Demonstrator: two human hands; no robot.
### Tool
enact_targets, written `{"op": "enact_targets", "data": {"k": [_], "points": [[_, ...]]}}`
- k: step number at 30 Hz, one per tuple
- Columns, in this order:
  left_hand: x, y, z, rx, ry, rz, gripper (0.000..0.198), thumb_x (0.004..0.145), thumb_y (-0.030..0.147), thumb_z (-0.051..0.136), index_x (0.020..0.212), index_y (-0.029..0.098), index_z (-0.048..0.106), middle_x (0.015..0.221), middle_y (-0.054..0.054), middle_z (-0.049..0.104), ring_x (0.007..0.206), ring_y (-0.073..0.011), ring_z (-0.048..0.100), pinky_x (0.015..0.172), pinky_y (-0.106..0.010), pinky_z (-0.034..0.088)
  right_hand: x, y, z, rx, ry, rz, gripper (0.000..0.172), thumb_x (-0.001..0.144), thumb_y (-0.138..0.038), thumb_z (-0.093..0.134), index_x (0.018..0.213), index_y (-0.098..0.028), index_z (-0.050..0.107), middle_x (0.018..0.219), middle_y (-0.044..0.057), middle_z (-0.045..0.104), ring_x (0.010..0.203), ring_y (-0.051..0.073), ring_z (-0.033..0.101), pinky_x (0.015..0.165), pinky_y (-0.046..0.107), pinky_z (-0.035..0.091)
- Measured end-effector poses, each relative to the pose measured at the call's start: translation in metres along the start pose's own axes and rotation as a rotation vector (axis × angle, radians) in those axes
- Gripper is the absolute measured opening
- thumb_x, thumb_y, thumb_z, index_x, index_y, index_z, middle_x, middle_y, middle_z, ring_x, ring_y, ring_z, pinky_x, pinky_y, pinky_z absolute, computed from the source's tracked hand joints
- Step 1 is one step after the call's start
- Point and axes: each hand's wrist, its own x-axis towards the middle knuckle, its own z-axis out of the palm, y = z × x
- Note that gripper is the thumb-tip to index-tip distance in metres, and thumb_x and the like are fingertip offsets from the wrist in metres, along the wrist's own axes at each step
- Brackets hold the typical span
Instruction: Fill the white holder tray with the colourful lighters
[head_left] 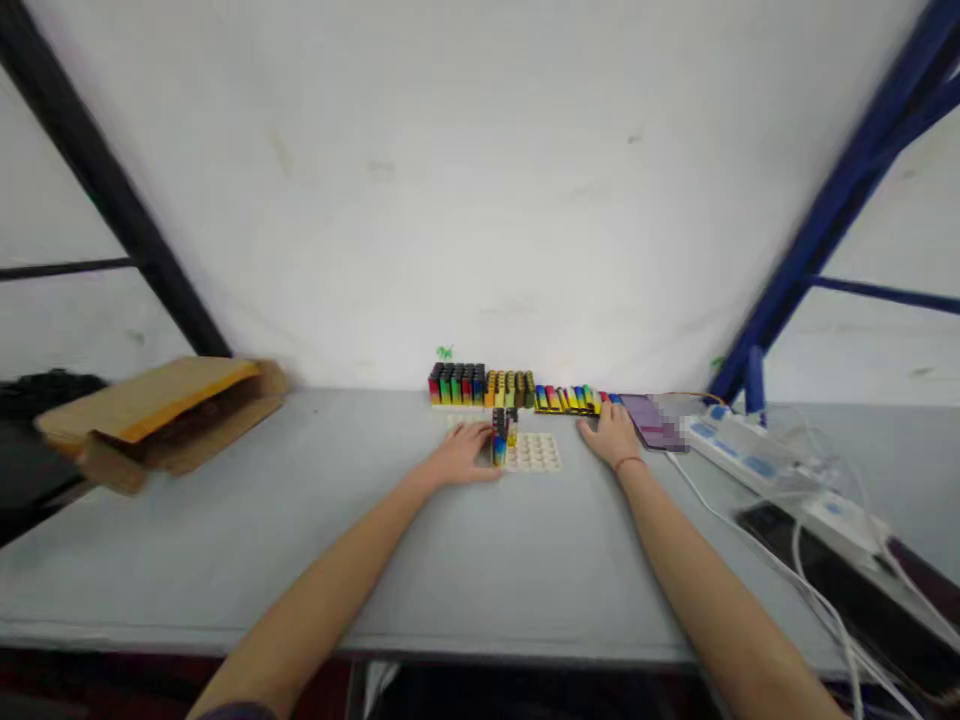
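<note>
A pale tray (541, 453) with rows of round holes lies in front of me on the table. At its left end stand several upright lighters (500, 445), dark-topped with coloured bodies. My left hand (459, 457) curls round that end, thumb in front and fingers behind, gripping the tray beside the lighters. To the right, my right hand (613, 435) reaches over the end of a row of colourful lighters lying down (564, 400). Its thumb is spread away from the fingers, and the fingertips touch or hover just over these lighters; I cannot tell which.
Upright lighters (457, 385) fill a block at the back, with yellowish lighters (510, 388) beside them. An open cardboard box (172, 410) sits at left. A purple-screened device (651, 420), a power strip (780, 480), white cables (750, 550) and a dark phone (817, 560) occupy the right.
</note>
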Motion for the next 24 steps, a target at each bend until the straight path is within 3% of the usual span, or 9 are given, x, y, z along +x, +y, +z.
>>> {"op": "enact_targets", "data": {"k": [7, 10, 14, 16, 19, 24], "points": [[-0.001, 0.005, 0.0, -0.017, 0.006, -0.001, 0.076, 0.079, 0.061, 0.062, 0.138, 0.015, 0.046, 0.149, -0.016, 0.043, 0.137, -0.0333, 0.038, 0.116, -0.052, 0.018, -0.017, -0.007, -0.007, -0.017, -0.004, 0.023, 0.052, 0.09, -0.036, 0.046, 0.121, 0.005, 0.054, 0.118, 0.029, 0.058, 0.114, 0.035, 0.05, 0.1, 0.041, 0.034], [0.0, 0.004, 0.002, -0.017, 0.011, -0.005, 0.077, 0.079, 0.062, 0.061, 0.138, 0.015, 0.045, 0.148, -0.017, 0.043, 0.137, -0.0336, 0.038, 0.117, -0.052, 0.017, -0.029, -0.016, -0.014, -0.003, -0.011, 0.106, 0.052, 0.088, -0.04, 0.048, 0.121, 0.0, 0.055, 0.116, 0.027, 0.058, 0.11, 0.036, 0.052, 0.093, 0.043, 0.039], [0.0, 0.003, 0.002, -0.016, 0.018, 0.004, 0.079, 0.079, 0.062, 0.061, 0.139, 0.015, 0.044, 0.148, -0.017, 0.044, 0.136, -0.0343, 0.039, 0.116, -0.052, 0.019, -0.031, -0.026, -0.021, -0.013, 0.035, 0.154, 0.066, 0.087, -0.052, 0.049, 0.14, -0.015, 0.044, 0.144, 0.019, 0.043, 0.132, 0.04, 0.034, 0.099, 0.053, 0.036], [0.0, 0.003, 0.002, -0.017, 0.02, 0.005, 0.079, 0.079, 0.062, 0.062, 0.14, 0.015, 0.044, 0.147, -0.017, 0.044, 0.136, -0.0345, 0.039, 0.116, -0.052, 0.019, -0.026, -0.026, -0.022, -0.014, -0.033, 0.132, 0.065, 0.09, -0.053, 0.044, 0.146, -0.02, 0.039, 0.153, 0.014, 0.035, 0.139, 0.038, 0.026, 0.103, 0.056, 0.031], [-0.001, 0.003, 0.002, -0.013, 0.021, 0.005, 0.079, 0.08, 0.062, 0.062, 0.14, 0.013, 0.044, 0.147, -0.018, 0.044, 0.136, -0.0338, 0.04, 0.116, -0.051, 0.02, -0.018, -0.02, -0.023, -0.001, -0.184, 0.095, 0.063, 0.094, -0.05, 0.036, 0.148, -0.017, 0.037, 0.153, 0.013, 0.038, 0.139, 0.033, 0.031, 0.107, 0.054, 0.03], [-0.001, 0.003, 0.002, -0.023, 0.028, 0.0, 0.078, 0.079, 0.063, 0.061, 0.139, 0.016, 0.044, 0.147, -0.016, 0.044, 0.136, -0.0331, 0.04, 0.116, -0.051, 0.018, -0.028, -0.009, -0.027, -0.005, -0.201, 0.036, 0.06, 0.096, -0.045, 0.036, 0.146, -0.013, 0.039, 0.15, 0.013, 0.042, 0.138, 0.03, 0.033, 0.108, 0.048, 0.032]]}}
